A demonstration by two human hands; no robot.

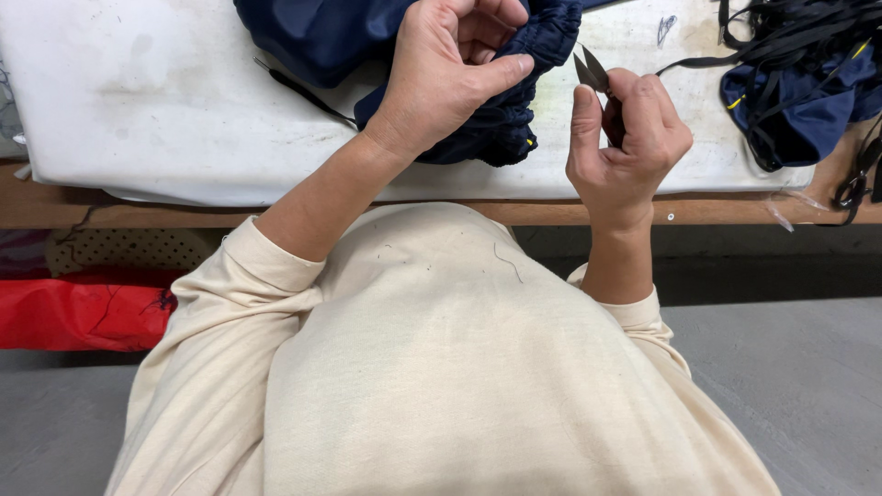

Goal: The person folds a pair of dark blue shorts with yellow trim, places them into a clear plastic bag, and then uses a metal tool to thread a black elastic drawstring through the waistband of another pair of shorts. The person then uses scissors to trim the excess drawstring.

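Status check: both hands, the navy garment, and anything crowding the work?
Left hand pinching gathered navy garment edge. Right hand gripping thread snips, blades parted, just off the fabric. Black straps pile lies off to the right, apart.

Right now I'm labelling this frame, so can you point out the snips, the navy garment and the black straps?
snips (591,70): head view, on the open metal blades above the right hand.
navy garment (322,37): head view, on the smooth fabric left of the left hand.
black straps (781,28): head view, on the tangled pile at the top right.

Left hand (450,78) pinches navy garment (496,129); right hand (625,138) holds snips (593,72).
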